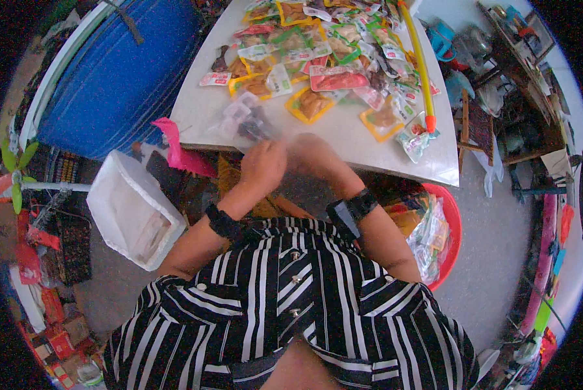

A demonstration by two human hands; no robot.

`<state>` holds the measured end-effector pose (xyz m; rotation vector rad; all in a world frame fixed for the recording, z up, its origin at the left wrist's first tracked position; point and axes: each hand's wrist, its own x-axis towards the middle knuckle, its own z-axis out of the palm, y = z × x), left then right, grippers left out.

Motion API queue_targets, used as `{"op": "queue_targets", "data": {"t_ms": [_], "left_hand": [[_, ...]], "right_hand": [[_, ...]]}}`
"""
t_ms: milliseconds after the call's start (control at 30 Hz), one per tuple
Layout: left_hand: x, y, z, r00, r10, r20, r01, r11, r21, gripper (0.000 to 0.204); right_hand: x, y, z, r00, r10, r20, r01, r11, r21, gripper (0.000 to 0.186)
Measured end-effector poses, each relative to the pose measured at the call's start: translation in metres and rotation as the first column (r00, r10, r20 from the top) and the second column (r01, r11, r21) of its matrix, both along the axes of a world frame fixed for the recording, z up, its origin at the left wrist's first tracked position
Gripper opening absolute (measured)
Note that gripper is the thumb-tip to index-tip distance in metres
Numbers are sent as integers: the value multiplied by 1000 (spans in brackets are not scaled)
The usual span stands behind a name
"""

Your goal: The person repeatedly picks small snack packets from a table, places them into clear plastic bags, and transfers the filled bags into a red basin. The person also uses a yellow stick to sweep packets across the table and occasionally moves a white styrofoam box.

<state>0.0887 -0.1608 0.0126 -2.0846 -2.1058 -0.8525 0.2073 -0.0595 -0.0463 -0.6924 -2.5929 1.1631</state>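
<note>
My left hand and my right hand meet at the near edge of a white table. Both grip a clear plastic bag with dark contents that lies on the table just beyond my fingers. The right hand is blurred by motion. Each wrist wears a black band. Beyond the bag, many small snack packets in red, yellow, green and orange lie spread over the table.
A yellow stick with an orange tip lies along the table's right side. A white foam box stands on the floor at my left, a red basin of packets at my right. A blue barrel is at far left.
</note>
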Motion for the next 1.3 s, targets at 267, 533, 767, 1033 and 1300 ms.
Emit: {"op": "queue_targets", "data": {"t_ms": [267,533,767,1033,1300], "left_hand": [[-5,-6,-7,998,-50,41,54,995,-86,16],[-23,-15,-11,955,-105,-276,158,971,178,24],[-49,1,7,926,-316,-206,370,865,339,18],[-42,-31,113,833,-430,349,426,900,92,18],[-6,-18,95,436,-163,885,648,739,-184,19]], "right_hand": [[-21,-10,-11,985,-146,-93,149,989,22,10],[11,-20,14,979,-67,-190,35,985,-169,12],[38,-25,49,919,-346,-190,244,877,-415,22],[65,-47,159,757,-75,-649,434,801,413,48],[81,-62,177,1000,14,11,-16,979,202,20]]}}
